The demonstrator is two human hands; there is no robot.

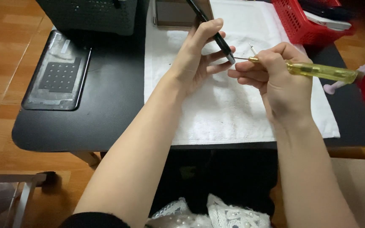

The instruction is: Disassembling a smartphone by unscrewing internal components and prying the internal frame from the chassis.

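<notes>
Above towel (229, 114): left hand (197, 57) grips phone (210, 27), screwdriver (317, 71) tip touching.

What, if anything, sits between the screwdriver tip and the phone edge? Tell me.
Nothing visible. The screwdriver in the right hand has its tip right at the lower end of the phone, held edge-on by the left hand.

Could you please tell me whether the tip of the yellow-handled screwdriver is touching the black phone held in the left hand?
Touching: the head view shows the screwdriver tip meeting the lower edge of the black phone, with no gap.
</notes>
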